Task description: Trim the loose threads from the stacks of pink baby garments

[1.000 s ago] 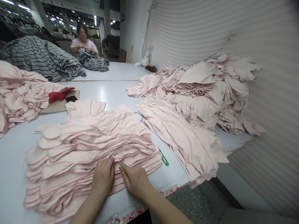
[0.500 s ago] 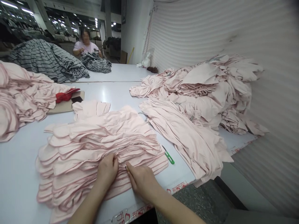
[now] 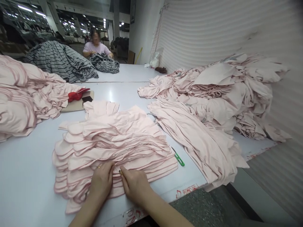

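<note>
A fanned stack of pale pink buttoned garments (image 3: 113, 142) lies on the white table (image 3: 28, 170) in front of me. My left hand (image 3: 102, 180) rests on the stack's near edge, fingers curled and pressed into the pink fabric, a ring on one finger. My right hand (image 3: 134, 184) is right beside it, fingers pinched on the same fabric edge with something small and shiny at the fingertips. Green thread snips (image 3: 178, 157) lie on the table just right of the stack.
More pink garment piles sit at right (image 3: 213, 104) and far left (image 3: 21, 94). A cardboard sheet with a red cloth (image 3: 78, 94) lies behind the stack. Striped dark fabric (image 3: 59, 60) is heaped further back, where another person (image 3: 96, 47) handles cloth. The table edge drops off near my arms.
The view has shifted, so the stack and snips appear further right. Both hands stay pressed together on the near edge of the pink stack, moved slightly along it.
</note>
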Demonstrator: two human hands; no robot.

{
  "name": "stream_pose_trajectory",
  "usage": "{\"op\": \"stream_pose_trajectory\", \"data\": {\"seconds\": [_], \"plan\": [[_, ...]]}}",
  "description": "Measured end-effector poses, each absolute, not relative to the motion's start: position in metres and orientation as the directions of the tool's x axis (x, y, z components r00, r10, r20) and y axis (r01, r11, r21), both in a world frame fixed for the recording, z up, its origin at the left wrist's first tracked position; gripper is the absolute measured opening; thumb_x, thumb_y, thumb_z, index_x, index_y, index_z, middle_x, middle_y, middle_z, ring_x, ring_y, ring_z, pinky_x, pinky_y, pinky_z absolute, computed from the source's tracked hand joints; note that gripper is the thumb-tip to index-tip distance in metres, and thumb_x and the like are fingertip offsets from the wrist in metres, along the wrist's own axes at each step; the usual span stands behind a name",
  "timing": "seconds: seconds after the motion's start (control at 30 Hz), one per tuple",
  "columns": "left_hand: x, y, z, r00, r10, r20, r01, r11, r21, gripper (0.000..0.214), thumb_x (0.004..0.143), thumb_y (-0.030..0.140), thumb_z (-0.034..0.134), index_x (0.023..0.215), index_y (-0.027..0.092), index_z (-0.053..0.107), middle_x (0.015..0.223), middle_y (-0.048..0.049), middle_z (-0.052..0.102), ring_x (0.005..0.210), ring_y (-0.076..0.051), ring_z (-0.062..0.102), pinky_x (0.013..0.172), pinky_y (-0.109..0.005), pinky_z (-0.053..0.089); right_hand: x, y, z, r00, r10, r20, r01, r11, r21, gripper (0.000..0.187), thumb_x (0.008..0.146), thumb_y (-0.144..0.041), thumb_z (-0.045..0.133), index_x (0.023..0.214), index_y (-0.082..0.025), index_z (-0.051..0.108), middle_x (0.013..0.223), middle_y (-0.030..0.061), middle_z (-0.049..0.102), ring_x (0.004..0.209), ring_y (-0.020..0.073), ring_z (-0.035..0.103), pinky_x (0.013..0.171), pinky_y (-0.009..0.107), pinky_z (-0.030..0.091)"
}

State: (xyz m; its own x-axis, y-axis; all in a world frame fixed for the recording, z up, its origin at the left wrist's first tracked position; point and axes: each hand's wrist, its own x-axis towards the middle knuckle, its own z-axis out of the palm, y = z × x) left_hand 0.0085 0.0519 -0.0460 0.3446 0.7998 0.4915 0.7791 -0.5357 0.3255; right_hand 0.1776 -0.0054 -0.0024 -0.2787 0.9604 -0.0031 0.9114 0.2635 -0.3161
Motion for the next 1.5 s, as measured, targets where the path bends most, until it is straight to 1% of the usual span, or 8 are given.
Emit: {"op": "stream_pose_trajectory", "data": {"seconds": [0.2, 0.4, 0.63, 0.8, 0.93, 1.13, 1.37, 1.5], "plan": [[0.015, 0.036, -0.056, 0.392, 0.798, 0.459, 0.751, -0.565, 0.341, 0.025, 0.095, 0.024, 0.038, 0.094, 0.02, 0.063, 0.086, -0.0045, 0.071, 0.081, -0.02, 0.065, 0.075, -0.032, 0.049, 0.132, 0.008, -0.016, -0.054, 0.988, -0.148, 0.991, 0.034, -0.133, 0.052, 0.086, -0.007, 0.05, 0.137, -0.004, 0.046, 0.081, 0.0178, 0.071, 0.074, 0.0246, 0.07, 0.061, 0.029, 0.049], [0.023, 0.046, -0.05, 0.321, 0.903, 0.286, 0.824, -0.415, 0.386, 0.025, 0.091, 0.022, 0.04, 0.08, 0.02, 0.062, 0.079, -0.0062, 0.068, 0.076, -0.023, 0.063, 0.072, -0.035, 0.047, 0.159, -0.013, 0.002, -0.154, 0.969, -0.191, 0.988, 0.146, -0.058, 0.058, 0.08, -0.008, 0.058, 0.137, -0.005, 0.048, 0.082, 0.017, 0.071, 0.074, 0.0259, 0.07, 0.061, 0.029, 0.048], [0.023, 0.063, -0.038, 0.27, 0.939, 0.213, 0.84, -0.338, 0.425, 0.024, 0.089, 0.02, 0.041, 0.078, 0.019, 0.062, 0.074, -0.0056, 0.068, 0.074, -0.021, 0.064, 0.07, -0.032, 0.046, 0.177, -0.019, 0.012, -0.2, 0.98, 0.002, 0.932, 0.191, -0.308, 0.039, 0.095, -0.021, 0.045, 0.133, -0.018, 0.055, 0.087, 0.0072, 0.074, 0.075, 0.0208, 0.07, 0.062, 0.025, 0.043], [-0.023, 0.038, -0.03, 0.204, 0.919, 0.337, 0.871, -0.328, 0.367, 0.02, 0.089, 0.028, 0.045, 0.088, 0.021, 0.065, 0.089, -0.0065, 0.068, 0.085, -0.022, 0.062, 0.077, -0.034, 0.046, 0.172, -0.015, 0.008, -0.2, 0.979, 0.03, 0.891, 0.195, -0.41, 0.035, 0.095, -0.023, 0.046, 0.128, -0.022, 0.058, 0.088, 0.0037, 0.075, 0.078, 0.02, 0.071, 0.062, 0.025, 0.04], [-0.047, 0.033, -0.021, 0.249, 0.951, 0.184, 0.895, -0.298, 0.332, 0.018, 0.085, 0.025, 0.049, 0.075, 0.022, 0.063, 0.077, -0.0026, 0.066, 0.071, -0.019, 0.06, 0.07, -0.032, 0.044, 0.158, -0.022, 0.01, -0.323, 0.946, 0.01, 0.853, 0.296, -0.43, 0.026, 0.094, -0.024, 0.046, 0.116, -0.022, 0.061, 0.084, 0.0036, 0.074, 0.074, 0.0193, 0.07, 0.06, 0.024, 0.039], [-0.04, 0.035, -0.013, 0.275, 0.961, 0.021, 0.932, -0.272, 0.24, 0.023, 0.088, 0.017, 0.043, 0.087, 0.021, 0.066, 0.087, -0.0049, 0.071, 0.085, -0.023, 0.064, 0.074, -0.034, 0.044, 0.126, -0.011, 0.008, -0.289, 0.957, 0.001, 0.899, 0.271, -0.345, 0.031, 0.096, -0.026, 0.042, 0.122, -0.021, 0.059, 0.08, 0.0054, 0.074, 0.069, 0.0207, 0.07, 0.058, 0.025, 0.039], [-0.039, 0.044, -0.02, 0.335, 0.925, 0.181, 0.925, -0.359, 0.124, 0.023, 0.087, 0.015, 0.047, 0.075, 0.018, 0.066, 0.082, -0.0065, 0.069, 0.075, -0.022, 0.063, 0.068, -0.033, 0.043, 0.126, -0.009, 0.006, -0.233, 0.972, 0.013, 0.91, 0.222, -0.349, 0.038, 0.094, -0.023, 0.045, 0.13, -0.021, 0.056, 0.083, 0.0061, 0.074, 0.071, 0.021, 0.07, 0.059, 0.025, 0.04], [-0.046, 0.045, -0.026, 0.398, 0.864, 0.308, 0.884, -0.451, 0.124, 0.023, 0.09, 0.017, 0.047, 0.086, 0.019, 0.069, 0.097, -0.0093, 0.07, 0.092, -0.023, 0.063, 0.078, -0.035, 0.045, 0.135, -0.02, 0.002, -0.223, 0.972, 0.068, 0.879, 0.231, -0.418, 0.035, 0.094, -0.023, 0.045, 0.127, -0.021, 0.058, 0.085, 0.0044, 0.075, 0.072, 0.0196, 0.07, 0.06, 0.025, 0.04]]}}
